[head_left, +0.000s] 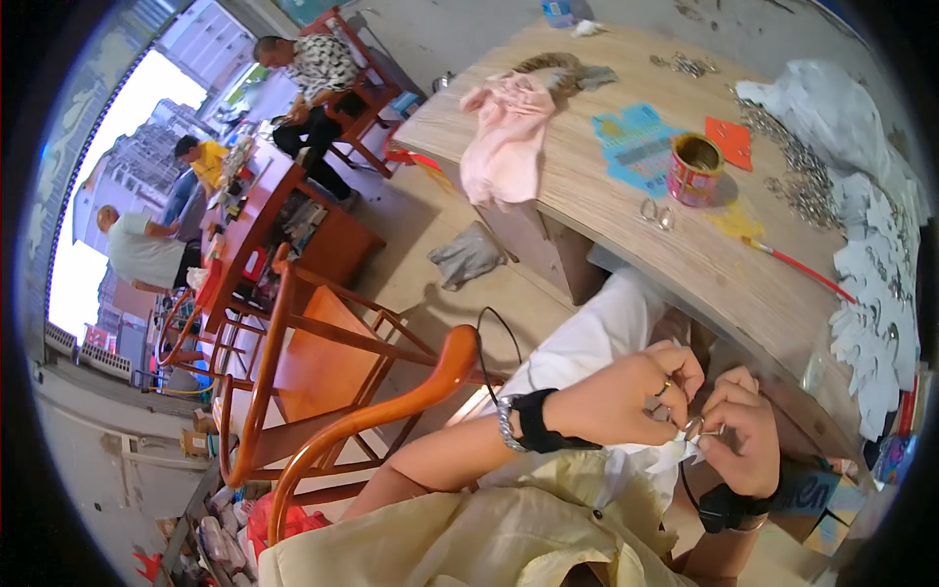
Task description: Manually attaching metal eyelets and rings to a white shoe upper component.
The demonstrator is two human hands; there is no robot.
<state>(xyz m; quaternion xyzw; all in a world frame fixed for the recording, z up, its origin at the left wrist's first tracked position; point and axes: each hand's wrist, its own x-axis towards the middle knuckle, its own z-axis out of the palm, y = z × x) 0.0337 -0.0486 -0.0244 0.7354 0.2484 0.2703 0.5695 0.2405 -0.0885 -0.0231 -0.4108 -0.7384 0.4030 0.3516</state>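
Observation:
Above my lap, my left hand (pixel 636 396) and my right hand (pixel 740 435) meet with their fingertips pinched together. Between them is a small shiny metal ring (pixel 693 428), and a piece of white sheet material (pixel 673 455) with a cut, pointed edge hangs just below. My left fingers close on the white piece, partly hiding it. Right thumb and fingers pinch the metal ring from the other side. Two similar metal rings (pixel 657 215) lie on the wooden table (pixel 626 88), beside an open tin can (pixel 694 171) with a red label.
On the table lie a pink cloth (pixel 504 137), blue sheet (pixel 636 147), orange card (pixel 729 143), heaped metal pieces (pixel 802 166), clear plastic bag (pixel 831 108), white cut-outs (pixel 866 293) and a red-handled brush (pixel 807 269). A wooden chair (pixel 333 342) stands left; several people sit beyond.

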